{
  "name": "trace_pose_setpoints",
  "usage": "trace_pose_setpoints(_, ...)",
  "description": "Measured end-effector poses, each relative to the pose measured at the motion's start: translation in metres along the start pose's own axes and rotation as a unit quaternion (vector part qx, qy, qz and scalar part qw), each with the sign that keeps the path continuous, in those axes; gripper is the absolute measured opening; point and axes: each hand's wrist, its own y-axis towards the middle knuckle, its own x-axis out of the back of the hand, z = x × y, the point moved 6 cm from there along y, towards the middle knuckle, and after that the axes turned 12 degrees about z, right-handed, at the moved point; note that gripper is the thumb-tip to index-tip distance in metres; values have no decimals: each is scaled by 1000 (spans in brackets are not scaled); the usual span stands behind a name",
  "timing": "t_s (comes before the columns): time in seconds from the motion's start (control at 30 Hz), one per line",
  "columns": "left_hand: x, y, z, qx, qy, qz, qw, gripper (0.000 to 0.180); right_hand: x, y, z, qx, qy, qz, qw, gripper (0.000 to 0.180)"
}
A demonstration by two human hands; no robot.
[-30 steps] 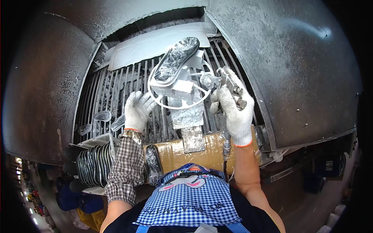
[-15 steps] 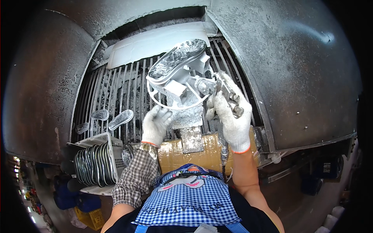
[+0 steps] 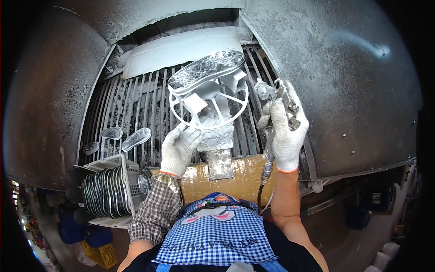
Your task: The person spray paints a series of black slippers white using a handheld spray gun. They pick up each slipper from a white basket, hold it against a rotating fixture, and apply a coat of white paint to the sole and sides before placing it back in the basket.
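A white spoked wheel (image 3: 215, 103) stands over the slatted grate. On its supports lies a shoe sole (image 3: 206, 71) with a white side wall and shiny, crinkled film on top. My left hand (image 3: 177, 147), in a white knit glove, is at the wheel's near-left rim; its fingers are loosely extended, and they seem to touch the rim without wrapping round it. In my gloved right hand (image 3: 286, 131) is a metal spray gun (image 3: 268, 90), right of the wheel, its nozzle end pointing left. A hose (image 3: 266, 174) runs down from the gun.
Dusty metal walls (image 3: 358, 99) flank the grate (image 3: 149, 104). A white sheet (image 3: 176, 51) lies at the back. Several small soles (image 3: 136, 139) rest at left, above a white basket (image 3: 131, 181) of stacked soles. A tape-covered cardboard piece (image 3: 195, 183) spans the front edge.
My right hand has drawn the spray gun right, away from the wheel. The wheel and sole have turned slightly, bringing the sole closer to level across the view. My left hand stays near the rim.
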Motion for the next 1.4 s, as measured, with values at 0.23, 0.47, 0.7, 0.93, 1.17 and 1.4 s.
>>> trace_pose_setpoints(0.23,0,1,-11,-14,13,19,1000,64,-15,-12,7,-22,11,41,999,55)
trace_pose_setpoints(0.47,4,3,-26,-36,27,0,999,59,-4,-7,4,-14,14,23,1000,56)
trace_pose_setpoints(0.7,16,13,-48,-72,25,10,997,49,9,-4,13,-6,7,4,1000,58)
trace_pose_setpoints(0.93,7,8,-23,-50,48,-24,997,32,14,-20,31,-29,-20,-12,999,57)
trace_pose_setpoints(1.17,-20,5,36,26,-33,45,998,44,9,-27,36,-48,-7,16,999,58)
trace_pose_setpoints(1.4,-16,7,23,9,-36,23,999,41,20,-25,38,-23,-1,-36,999,59)
